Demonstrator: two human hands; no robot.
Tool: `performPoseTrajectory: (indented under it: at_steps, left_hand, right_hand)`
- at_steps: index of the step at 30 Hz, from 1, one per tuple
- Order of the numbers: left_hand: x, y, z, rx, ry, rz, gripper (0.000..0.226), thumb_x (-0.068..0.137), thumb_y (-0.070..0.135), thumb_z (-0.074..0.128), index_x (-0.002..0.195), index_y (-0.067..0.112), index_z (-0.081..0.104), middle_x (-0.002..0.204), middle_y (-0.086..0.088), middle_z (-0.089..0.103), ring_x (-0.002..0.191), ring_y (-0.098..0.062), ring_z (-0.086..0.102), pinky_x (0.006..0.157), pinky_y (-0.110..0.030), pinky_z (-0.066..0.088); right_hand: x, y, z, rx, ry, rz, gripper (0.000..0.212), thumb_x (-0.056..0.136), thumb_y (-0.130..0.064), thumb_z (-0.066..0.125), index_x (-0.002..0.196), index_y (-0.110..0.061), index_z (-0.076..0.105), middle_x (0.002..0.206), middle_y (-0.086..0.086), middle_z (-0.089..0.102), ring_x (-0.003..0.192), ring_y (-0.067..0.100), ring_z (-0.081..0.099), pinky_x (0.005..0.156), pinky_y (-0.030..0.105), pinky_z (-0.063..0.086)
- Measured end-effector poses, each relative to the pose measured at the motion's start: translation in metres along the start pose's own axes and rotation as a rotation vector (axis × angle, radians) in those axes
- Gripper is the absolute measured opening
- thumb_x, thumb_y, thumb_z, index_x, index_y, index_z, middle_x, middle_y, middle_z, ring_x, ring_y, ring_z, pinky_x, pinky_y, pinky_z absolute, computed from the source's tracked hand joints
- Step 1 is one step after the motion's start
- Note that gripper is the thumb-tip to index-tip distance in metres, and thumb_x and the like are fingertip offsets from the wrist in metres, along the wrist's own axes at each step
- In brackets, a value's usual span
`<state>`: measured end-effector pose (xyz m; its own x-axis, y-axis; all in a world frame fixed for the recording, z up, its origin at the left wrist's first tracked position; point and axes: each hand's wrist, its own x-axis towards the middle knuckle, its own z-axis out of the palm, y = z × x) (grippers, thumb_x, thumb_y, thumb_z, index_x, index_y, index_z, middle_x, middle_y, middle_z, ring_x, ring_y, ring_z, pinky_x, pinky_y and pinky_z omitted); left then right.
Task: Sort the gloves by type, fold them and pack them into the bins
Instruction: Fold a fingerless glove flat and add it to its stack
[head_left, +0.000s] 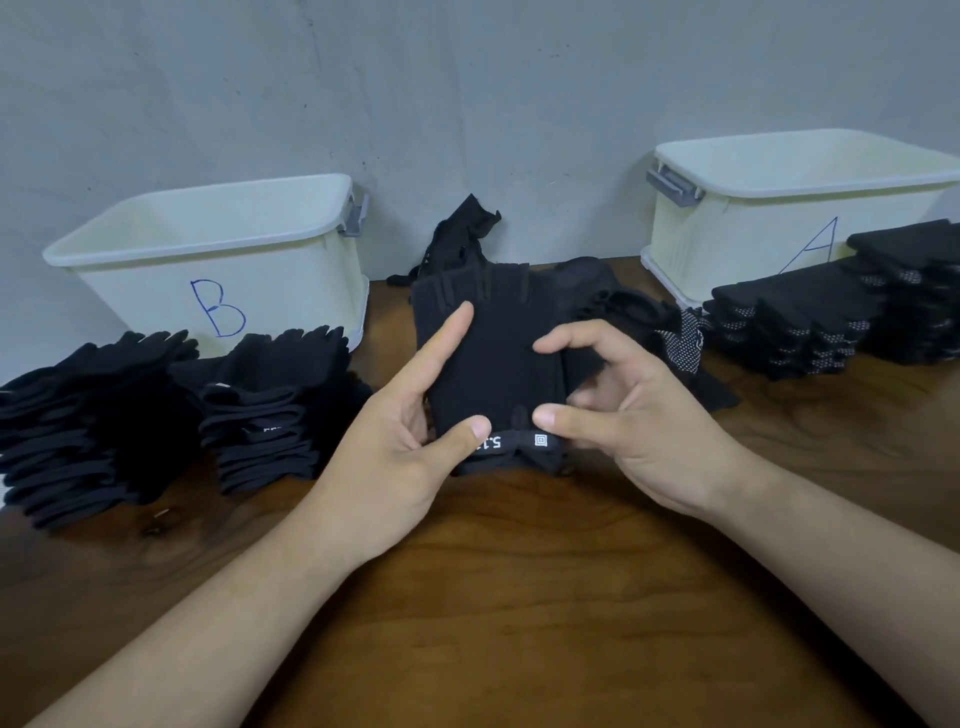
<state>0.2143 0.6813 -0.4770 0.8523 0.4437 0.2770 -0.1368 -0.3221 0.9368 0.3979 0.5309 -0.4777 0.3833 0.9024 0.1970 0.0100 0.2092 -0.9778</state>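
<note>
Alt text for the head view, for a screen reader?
The left hand and right hand hold a black glove, thumbs on its white-printed cuff, over a wooden table. Beside bin B sit plain glove stacks, beside bin A dotted glove stacks.

- Left bin: blue handwritten "B" on its front wall.
- Right bin: blue handwritten "A".
- Glove cuff: white "5.1", partly hidden, beside a small square logo.
</note>
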Motion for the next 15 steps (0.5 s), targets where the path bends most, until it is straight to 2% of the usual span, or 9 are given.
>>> performPoseTrajectory:
  at_steps: [1, 3, 4, 6, 7, 9, 12, 14, 15]
  left_hand:
    - [0.0, 0.0, -0.001, 0.006, -0.004, 0.001, 0.083, 0.1, -0.009, 0.062, 0.166, 0.029, 0.028, 0.169, 0.013, 0.038, 0.157, -0.008, 0.032, 0.131, -0.046, 0.023]
    - [-0.001, 0.002, -0.001, 0.017, -0.017, -0.003, 0.085, 0.101, -0.009, 0.062, 0.167, 0.03, 0.026, 0.17, 0.014, 0.035, 0.158, -0.007, 0.03, 0.131, -0.046, 0.022]
    - [-0.001, 0.003, -0.001, 0.024, -0.022, -0.012, 0.087, 0.101, -0.009, 0.062, 0.168, 0.031, 0.024, 0.17, 0.015, 0.034, 0.157, -0.006, 0.03, 0.131, -0.045, 0.022]
    - [-0.001, 0.008, -0.003, 0.039, -0.026, -0.03, 0.089, 0.101, -0.011, 0.061, 0.168, 0.032, 0.021, 0.17, 0.019, 0.033, 0.156, -0.003, 0.03, 0.131, -0.042, 0.023]
    - [-0.002, 0.012, -0.005, 0.044, -0.027, -0.035, 0.09, 0.101, -0.012, 0.06, 0.168, 0.032, 0.02, 0.169, 0.021, 0.034, 0.156, -0.001, 0.03, 0.131, -0.04, 0.025]
    - [-0.004, 0.022, -0.011, 0.053, 0.0, -0.041, 0.09, 0.101, -0.011, 0.061, 0.168, 0.032, 0.02, 0.167, 0.024, 0.035, 0.154, 0.001, 0.033, 0.129, -0.035, 0.028]
    - [-0.005, 0.044, -0.027, 0.072, 0.083, -0.006, 0.089, 0.1, -0.01, 0.062, 0.167, 0.034, 0.024, 0.165, 0.026, 0.038, 0.151, 0.005, 0.036, 0.127, -0.03, 0.032]
    - [-0.005, 0.059, -0.044, 0.061, 0.152, 0.026, 0.087, 0.099, -0.01, 0.063, 0.166, 0.035, 0.03, 0.161, 0.026, 0.044, 0.148, 0.005, 0.041, 0.125, -0.03, 0.034]
    - [-0.005, 0.064, -0.056, 0.049, 0.19, 0.04, 0.086, 0.098, -0.009, 0.064, 0.164, 0.035, 0.033, 0.158, 0.026, 0.048, 0.146, 0.005, 0.044, 0.124, -0.029, 0.036]
  right_hand:
    - [0.001, 0.0, -0.001, -0.045, 0.041, -0.004, 0.044, 0.091, 0.002, 0.077, 0.125, -0.024, 0.068, 0.06, 0.011, 0.061, 0.064, 0.017, 0.06, 0.07, 0.032, 0.056]
    - [0.001, -0.001, 0.0, -0.128, 0.105, -0.019, 0.045, 0.089, -0.001, 0.081, 0.121, -0.032, 0.074, 0.061, 0.022, 0.061, 0.066, 0.022, 0.06, 0.071, 0.044, 0.06]
    - [0.001, -0.002, 0.002, -0.164, 0.111, -0.023, 0.048, 0.088, -0.004, 0.083, 0.122, -0.037, 0.074, 0.064, 0.029, 0.061, 0.069, 0.029, 0.058, 0.077, 0.055, 0.059]
    - [0.0, -0.005, 0.006, -0.199, 0.105, -0.016, 0.056, 0.087, -0.006, 0.085, 0.128, -0.043, 0.072, 0.071, 0.038, 0.06, 0.073, 0.034, 0.056, 0.087, 0.064, 0.055]
    - [0.001, -0.006, 0.007, -0.199, 0.11, -0.014, 0.059, 0.087, -0.007, 0.086, 0.13, -0.044, 0.071, 0.071, 0.038, 0.059, 0.073, 0.034, 0.056, 0.091, 0.064, 0.055]
    - [0.002, -0.013, 0.015, -0.175, 0.13, -0.026, 0.061, 0.087, -0.005, 0.086, 0.133, -0.043, 0.071, 0.066, 0.032, 0.054, 0.07, 0.028, 0.055, 0.093, 0.053, 0.058]
    - [0.013, -0.029, 0.036, -0.082, 0.157, -0.043, 0.061, 0.088, -0.001, 0.083, 0.134, -0.04, 0.072, 0.065, 0.016, 0.041, 0.063, 0.021, 0.04, 0.081, 0.038, 0.054]
    - [0.029, -0.042, 0.054, -0.04, 0.129, -0.046, 0.06, 0.09, 0.001, 0.08, 0.134, -0.038, 0.072, 0.063, 0.013, 0.039, 0.064, 0.03, 0.029, 0.075, 0.044, 0.048]
    - [0.039, -0.048, 0.064, -0.005, 0.105, -0.045, 0.059, 0.091, 0.004, 0.078, 0.135, -0.035, 0.071, 0.061, 0.012, 0.047, 0.066, 0.033, 0.032, 0.078, 0.052, 0.052]
